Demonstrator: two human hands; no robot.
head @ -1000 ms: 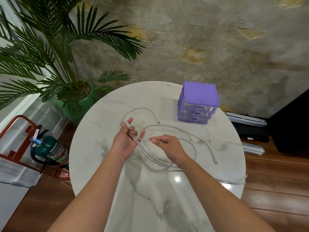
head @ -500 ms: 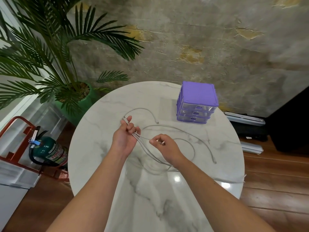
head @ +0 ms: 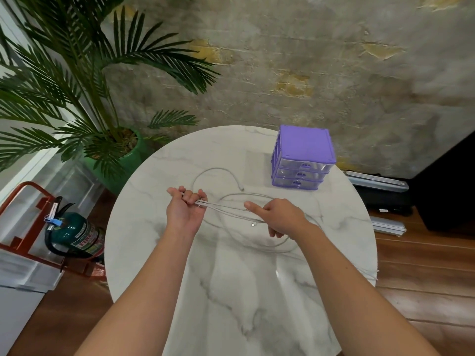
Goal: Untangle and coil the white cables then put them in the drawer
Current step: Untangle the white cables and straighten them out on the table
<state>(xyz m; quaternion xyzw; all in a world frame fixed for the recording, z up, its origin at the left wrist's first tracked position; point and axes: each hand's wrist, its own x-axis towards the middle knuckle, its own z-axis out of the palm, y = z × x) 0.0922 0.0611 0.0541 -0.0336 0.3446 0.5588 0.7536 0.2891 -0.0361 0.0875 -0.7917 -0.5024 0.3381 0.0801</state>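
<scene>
Cables [head: 226, 209] stretch sideways, left to right, between left hand [head: 185, 210] and right hand [head: 280, 218], fingers of both gripping them.

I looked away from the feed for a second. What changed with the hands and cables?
The left hand closed its fingers around the cable strands it had held loosely. The right hand drew rightward along them, and a connector end now shows beside it. The purple drawer unit stayed shut, the table unmoved.

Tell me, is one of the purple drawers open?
No, all three drawers of the purple drawer unit sit pushed in flush on the marble table.
</scene>
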